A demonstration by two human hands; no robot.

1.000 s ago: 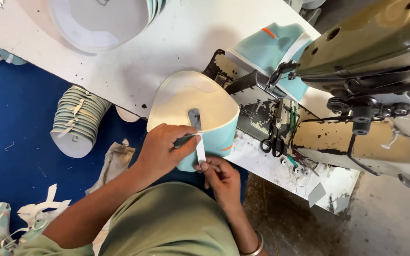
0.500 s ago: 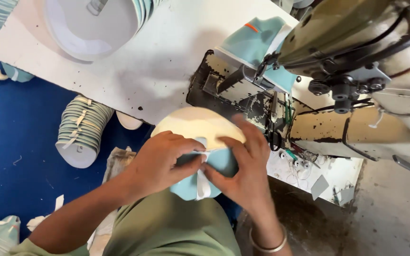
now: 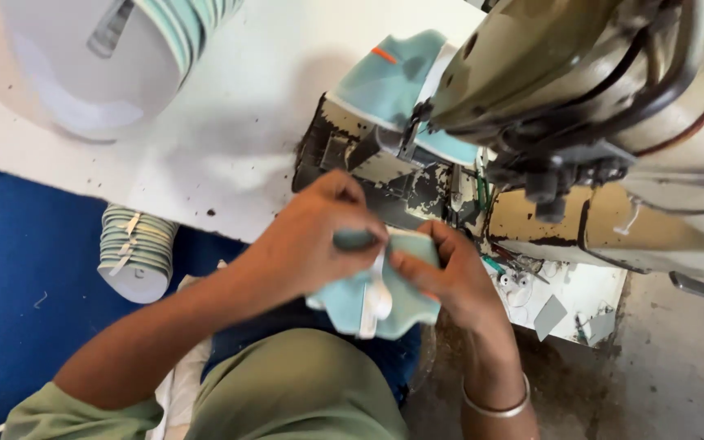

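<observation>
A light teal fabric piece (image 3: 360, 301) with a white strip (image 3: 378, 293) running down its middle, folded and bunched, held up in the air just in front of the sewing machine's near edge, pinched from both sides; part of its upper edge is hidden by fingers

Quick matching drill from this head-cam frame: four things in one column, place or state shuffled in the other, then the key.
Things:
1. teal fabric piece
2. stack of striped pieces
3. metal bangle
4. sewing machine

Places or states:
A. on the right wrist
B. upper right, over the white table
C. pinched between the left hand and the right hand
D. down on the blue surface, left of the left forearm

Pairs: 1-C, 2-D, 3-A, 4-B
</observation>
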